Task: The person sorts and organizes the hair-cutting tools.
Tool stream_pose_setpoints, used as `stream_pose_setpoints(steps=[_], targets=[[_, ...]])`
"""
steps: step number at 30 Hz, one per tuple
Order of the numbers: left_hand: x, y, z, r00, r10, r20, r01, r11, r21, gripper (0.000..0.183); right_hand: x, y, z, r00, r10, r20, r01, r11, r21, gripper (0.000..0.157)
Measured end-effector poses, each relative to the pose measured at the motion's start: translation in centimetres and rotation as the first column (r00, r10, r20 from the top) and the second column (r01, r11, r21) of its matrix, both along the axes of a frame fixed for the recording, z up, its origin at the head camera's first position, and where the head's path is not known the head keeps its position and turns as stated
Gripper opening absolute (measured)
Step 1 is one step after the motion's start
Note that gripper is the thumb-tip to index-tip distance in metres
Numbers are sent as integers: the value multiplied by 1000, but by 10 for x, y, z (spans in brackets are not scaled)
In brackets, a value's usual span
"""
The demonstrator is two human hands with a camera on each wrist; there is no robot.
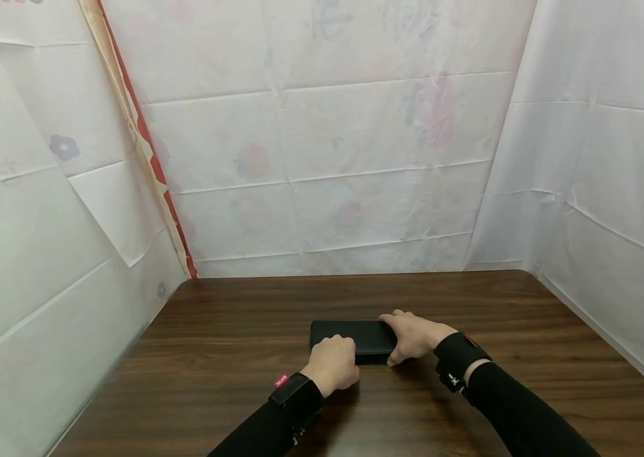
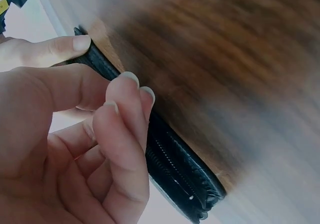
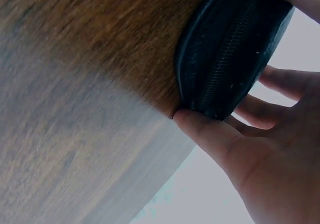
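Note:
A black long zip wallet (image 1: 364, 331) lies on the wooden table, its front edge with the zipper (image 3: 227, 54) turned toward me. My left hand (image 1: 332, 363) is at the front edge, left of its middle, fingers curled with the fingertips bunched together against the zipper side. The fingers hide the zipper pull, and I cannot tell whether they pinch it. My right hand (image 1: 418, 335) grips the wallet's right end, with the thumb (image 3: 207, 131) at the front corner and the other fingers behind. In the left wrist view the zipper teeth (image 2: 172, 166) run on toward one rounded end.
The brown wood-grain table (image 1: 230, 381) extends around the wallet on all sides. White sheeting (image 1: 322, 209) with faint prints hangs behind the table and along both sides. A red and cream strip (image 1: 147, 143) runs down the back left corner. Each wrist wears a black band (image 1: 299, 400).

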State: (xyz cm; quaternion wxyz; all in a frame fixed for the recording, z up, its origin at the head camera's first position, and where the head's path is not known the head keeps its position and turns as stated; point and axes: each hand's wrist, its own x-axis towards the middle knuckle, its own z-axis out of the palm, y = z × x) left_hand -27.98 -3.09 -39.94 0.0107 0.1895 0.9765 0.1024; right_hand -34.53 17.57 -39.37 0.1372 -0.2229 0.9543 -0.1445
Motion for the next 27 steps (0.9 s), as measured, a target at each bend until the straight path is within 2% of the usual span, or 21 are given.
stream_pose_setpoints(steps=[21,27], targets=[[-4,-5,1,1000,19,17,-20,1000,9,5,-1,-2,1,1000,-12,-2,12,1000,-4,91],[-4,-6,0,999,27,23,-27,1000,10,9,-1,-3,0,1000,-13,3,13,1000,0,92]])
